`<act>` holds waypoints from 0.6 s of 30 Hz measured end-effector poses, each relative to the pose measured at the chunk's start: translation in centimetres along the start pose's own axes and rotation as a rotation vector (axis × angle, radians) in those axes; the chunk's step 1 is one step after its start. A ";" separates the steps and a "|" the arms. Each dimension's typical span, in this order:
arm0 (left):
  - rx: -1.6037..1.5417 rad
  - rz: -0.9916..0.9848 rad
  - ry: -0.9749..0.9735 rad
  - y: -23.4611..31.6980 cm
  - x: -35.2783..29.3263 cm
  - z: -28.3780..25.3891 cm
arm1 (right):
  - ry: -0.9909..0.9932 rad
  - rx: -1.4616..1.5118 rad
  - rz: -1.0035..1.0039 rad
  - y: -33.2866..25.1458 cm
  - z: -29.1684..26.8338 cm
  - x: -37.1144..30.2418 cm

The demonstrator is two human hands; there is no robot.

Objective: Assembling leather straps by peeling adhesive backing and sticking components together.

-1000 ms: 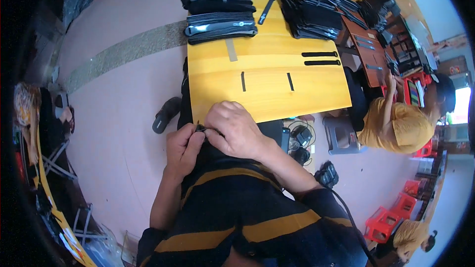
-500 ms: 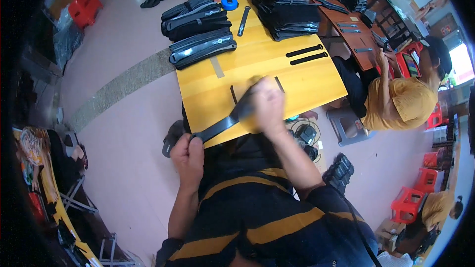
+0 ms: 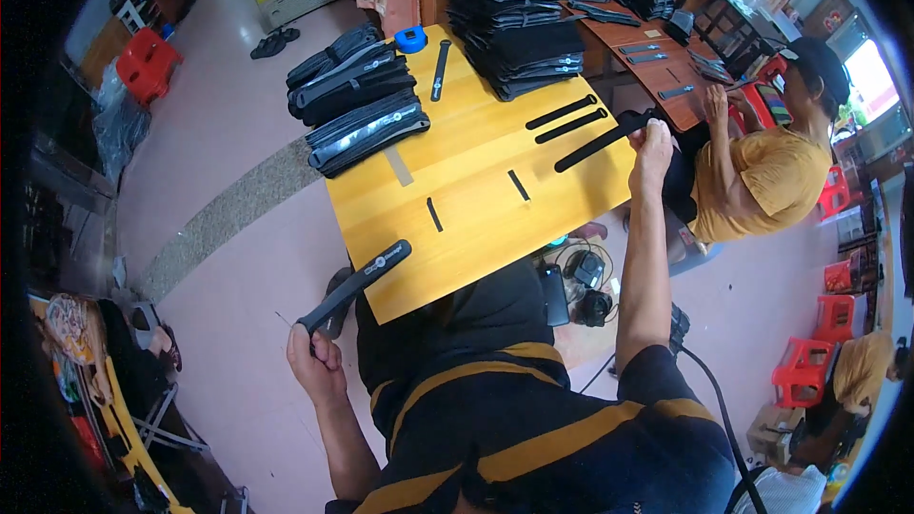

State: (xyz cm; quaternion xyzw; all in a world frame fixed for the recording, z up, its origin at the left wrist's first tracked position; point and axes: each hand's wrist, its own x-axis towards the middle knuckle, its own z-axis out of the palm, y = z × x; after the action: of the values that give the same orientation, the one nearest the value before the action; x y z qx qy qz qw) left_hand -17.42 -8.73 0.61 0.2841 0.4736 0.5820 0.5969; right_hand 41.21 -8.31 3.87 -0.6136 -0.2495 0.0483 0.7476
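Black strap (image 3: 354,284) past table edge (image 3: 419,300), left hand (image 3: 314,358)

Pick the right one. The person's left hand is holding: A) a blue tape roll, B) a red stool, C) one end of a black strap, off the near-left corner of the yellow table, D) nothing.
C: the left hand grips the low end of a black strap that slants up over the yellow table corner.

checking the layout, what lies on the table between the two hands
In the head view, two short black strips lie on bare yellow table between the left hand and right hand.
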 end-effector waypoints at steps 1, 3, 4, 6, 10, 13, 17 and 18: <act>-0.022 -0.024 0.005 -0.1 0.1 0.0 | 0.004 0.001 -0.001 1.1 -0.2 0.4; -0.035 -0.045 -0.001 -0.4 -0.7 1.3 | 0.053 -0.269 -0.087 3.5 -1.1 1.6; -0.049 -0.062 0.001 -0.4 -1.0 1.9 | 0.059 -0.366 -0.145 4.7 -1.2 2.2; -0.023 -0.063 -0.019 -0.4 -1.1 2.0 | 0.058 -0.577 -0.153 6.8 -1.8 2.4; 0.048 -0.070 -0.056 -0.3 -1.2 2.5 | 0.056 -0.931 -0.249 10.5 -3.5 3.3; 0.064 -0.024 -0.068 -0.4 -1.2 1.8 | 0.020 -1.107 -0.174 10.7 -2.5 2.9; 0.079 -0.035 -0.086 -0.8 -0.7 1.9 | 0.009 -1.258 -0.123 10.6 -1.6 2.4; 0.084 -0.045 -0.074 -1.0 -0.7 2.1 | 0.010 -1.261 -0.121 10.5 -1.4 2.2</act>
State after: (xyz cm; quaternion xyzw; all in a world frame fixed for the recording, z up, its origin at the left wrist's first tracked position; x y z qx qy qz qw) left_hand -15.07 -9.15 0.75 0.3193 0.4814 0.5373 0.6145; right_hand 46.20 -6.16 -5.45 -0.9212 -0.2607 -0.1532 0.2448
